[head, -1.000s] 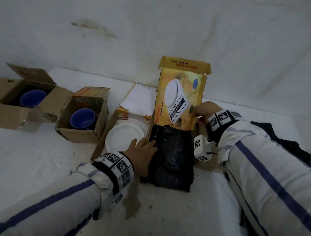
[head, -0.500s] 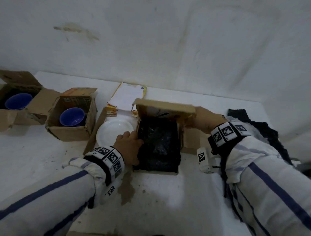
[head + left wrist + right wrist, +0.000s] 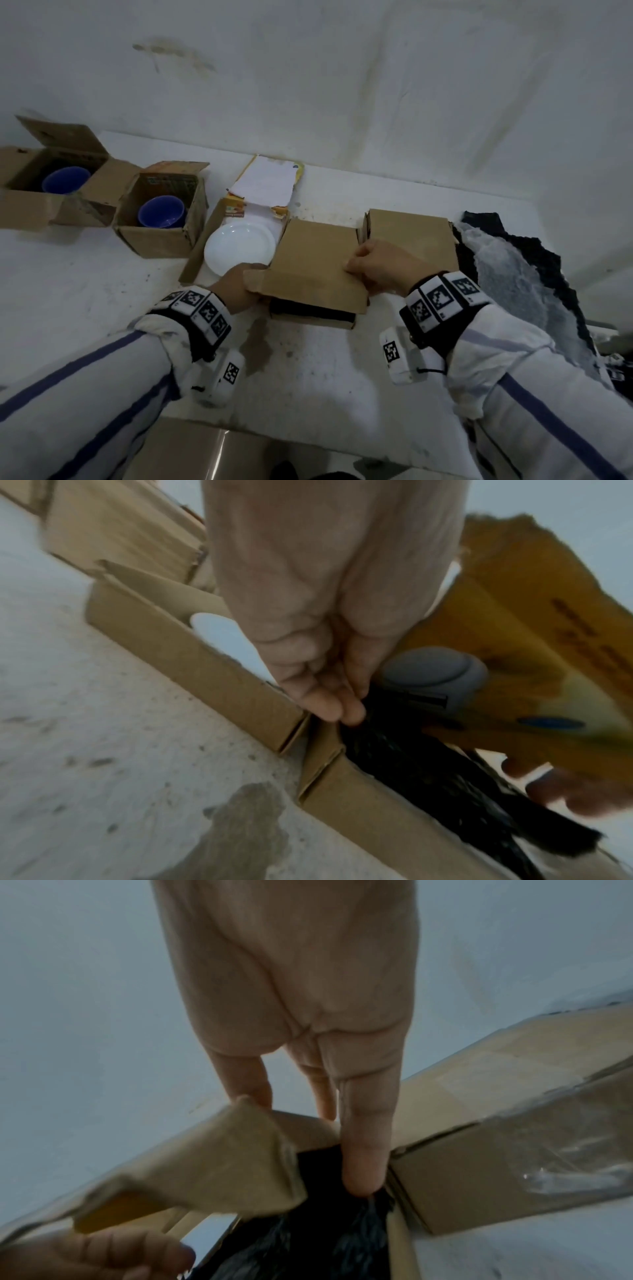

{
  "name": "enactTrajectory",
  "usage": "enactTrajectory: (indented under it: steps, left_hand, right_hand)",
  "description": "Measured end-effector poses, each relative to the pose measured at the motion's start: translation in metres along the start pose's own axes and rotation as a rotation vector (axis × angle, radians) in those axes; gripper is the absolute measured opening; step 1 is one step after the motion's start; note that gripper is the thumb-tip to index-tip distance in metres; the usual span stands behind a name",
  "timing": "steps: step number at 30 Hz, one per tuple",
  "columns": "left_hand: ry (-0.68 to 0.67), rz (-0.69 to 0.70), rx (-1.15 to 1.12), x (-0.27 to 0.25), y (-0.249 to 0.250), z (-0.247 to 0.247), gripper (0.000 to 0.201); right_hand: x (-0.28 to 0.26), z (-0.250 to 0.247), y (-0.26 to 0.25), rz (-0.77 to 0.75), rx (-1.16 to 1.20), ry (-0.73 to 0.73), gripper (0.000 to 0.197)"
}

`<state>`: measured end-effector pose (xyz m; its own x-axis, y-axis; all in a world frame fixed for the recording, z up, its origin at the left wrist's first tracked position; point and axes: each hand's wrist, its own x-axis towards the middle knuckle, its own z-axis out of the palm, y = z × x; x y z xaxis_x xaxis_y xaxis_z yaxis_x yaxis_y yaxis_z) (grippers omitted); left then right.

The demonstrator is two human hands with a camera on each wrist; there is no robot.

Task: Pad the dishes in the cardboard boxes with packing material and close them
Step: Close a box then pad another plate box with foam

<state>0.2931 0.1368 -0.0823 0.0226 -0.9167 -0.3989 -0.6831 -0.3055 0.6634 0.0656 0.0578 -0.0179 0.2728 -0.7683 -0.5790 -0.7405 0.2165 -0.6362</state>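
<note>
Lid down over the middle box is the step in hand, and it is nearly done: the brown flap lies almost flat, with a dark strip of black padding showing in the gap at the near edge.

Right hand rests at the lid's right edge; the right wrist view shows its fingers straight, one reaching down into the box beside the padding, so it grips nothing. Left hand is at the lid's near left corner, partly hidden under the cardboard. In the left wrist view its fingers point down against the padding at the box's left wall; whether they pinch anything I cannot tell.

To do it well, I would tuck the padding below the rim on both sides first, then draw the fingers out just as the lid comes down, so nothing bulges or gets trapped. The tuck flap at the near edge should slide inside the front wall, not fold outside it. Press evenly from both sides; the cardboard looks thin and worn, and one-sided force could crease it.

Left of this box, a white plate sits unpadded in an open box, and two blue bowls wait in open boxes further left. A closed box stands just right, with more packing material beyond.
</note>
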Motion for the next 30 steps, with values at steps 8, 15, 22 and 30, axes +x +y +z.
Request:
enactTrajectory:
  steps: [8, 15, 22, 30]
  left_hand:
    - [0.052, -0.362, -1.095, -0.023, 0.004, 0.004, 0.043]
    - [-0.04, -0.306, -0.863, -0.025, 0.008, 0.014, 0.021]
    - [0.03, -0.337, -0.7, -0.018, 0.011, 0.017, 0.012]
    - [0.005, -0.329, -0.479, -0.013, 0.018, 0.017, 0.035]
  right_hand:
    - [-0.005, 0.025, 0.015, 0.019, -0.133, 0.106, 0.033]
    - [0.009, 0.046, 0.034, 0.097, 0.274, 0.131, 0.03]
    - [0.012, 0.05, 0.033, 0.18, 0.43, 0.118, 0.014]
    - [0.016, 0.054, 0.039, 0.147, 0.416, 0.125, 0.019]
